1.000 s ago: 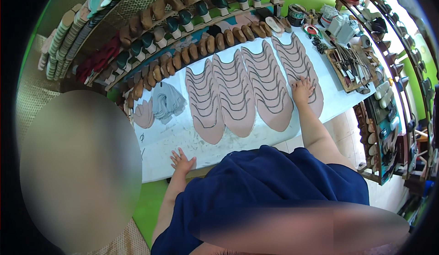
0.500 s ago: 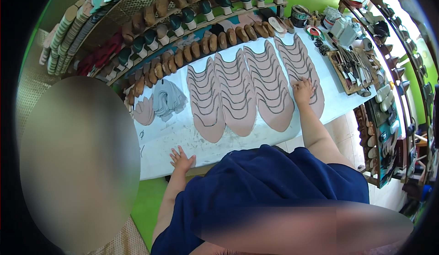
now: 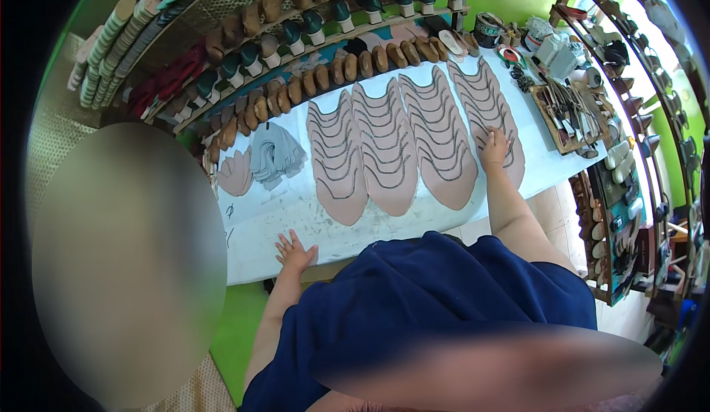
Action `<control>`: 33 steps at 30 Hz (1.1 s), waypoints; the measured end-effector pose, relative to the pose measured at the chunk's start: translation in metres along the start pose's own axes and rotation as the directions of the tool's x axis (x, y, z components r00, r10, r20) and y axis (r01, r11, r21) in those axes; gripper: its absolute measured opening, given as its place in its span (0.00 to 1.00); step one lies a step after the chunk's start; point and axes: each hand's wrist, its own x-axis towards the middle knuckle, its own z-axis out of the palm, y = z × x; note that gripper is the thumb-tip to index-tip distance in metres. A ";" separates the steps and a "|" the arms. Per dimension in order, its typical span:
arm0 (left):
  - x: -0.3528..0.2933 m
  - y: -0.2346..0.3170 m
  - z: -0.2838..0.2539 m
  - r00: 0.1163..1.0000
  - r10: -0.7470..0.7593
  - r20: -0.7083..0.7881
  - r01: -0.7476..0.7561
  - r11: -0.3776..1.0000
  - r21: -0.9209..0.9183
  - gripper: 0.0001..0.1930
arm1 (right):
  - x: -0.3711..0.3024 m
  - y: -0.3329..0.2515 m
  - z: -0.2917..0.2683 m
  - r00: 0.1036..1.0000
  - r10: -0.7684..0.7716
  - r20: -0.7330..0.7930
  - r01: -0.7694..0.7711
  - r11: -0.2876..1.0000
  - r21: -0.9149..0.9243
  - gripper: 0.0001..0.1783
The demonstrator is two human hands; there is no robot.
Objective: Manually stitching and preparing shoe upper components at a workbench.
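Touching the rightmost pink pieces with right hand released. Resting left hand, splayed and released, on white table, near left.

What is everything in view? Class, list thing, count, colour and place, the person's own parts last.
Table: one, white, centre
Overlapping curve-edged pieces: four columns, pinkish-beige, across the table
Fanned pieces: one pile, pink, table's left
Bunched pieces: one pile, grey, beside the pink pile
Wooden shoe lasts: many, brown, along the table's back
Green-toed shoe lasts: several, dark green, back shelf
Tin: one, dark, table's far right
Tools: many, mixed colours, table's right
Shirt: one, navy, bottom centre
Left hand: one, bare, near table edge
Right hand: one, bare, on the rightmost column
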 end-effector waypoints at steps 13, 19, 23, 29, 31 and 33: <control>0.000 -0.027 0.005 0.990 0.137 -0.027 -0.139 0.989 -0.051 0.56 | 0.017 -0.040 -0.015 0.945 0.068 0.321 0.083 0.897 -0.434 0.30; 0.017 -0.103 -0.012 0.972 0.230 -0.043 -0.229 0.973 0.029 0.54 | -0.054 -0.100 -0.013 0.913 -0.014 0.407 0.206 0.879 -0.431 0.32; 0.034 -0.153 -0.033 0.979 0.188 -0.073 -0.188 0.982 0.001 0.54 | -0.127 -0.143 -0.004 0.821 -0.042 0.570 0.316 0.864 -0.392 0.30; 0.077 -0.205 -0.065 0.970 0.210 -0.121 -0.201 0.976 0.082 0.44 | -0.200 -0.228 0.042 0.485 -0.331 0.810 0.771 0.598 -0.218 0.29; 0.091 -0.211 -0.074 0.929 0.306 -0.209 -0.281 0.949 0.143 0.39 | -0.219 -0.258 0.067 0.450 -0.388 0.804 0.741 0.665 -0.094 0.29; 0.101 -0.214 -0.083 0.908 0.351 -0.228 -0.324 0.934 0.150 0.38 | -0.245 -0.304 0.093 0.348 -0.497 0.795 0.804 0.594 0.019 0.26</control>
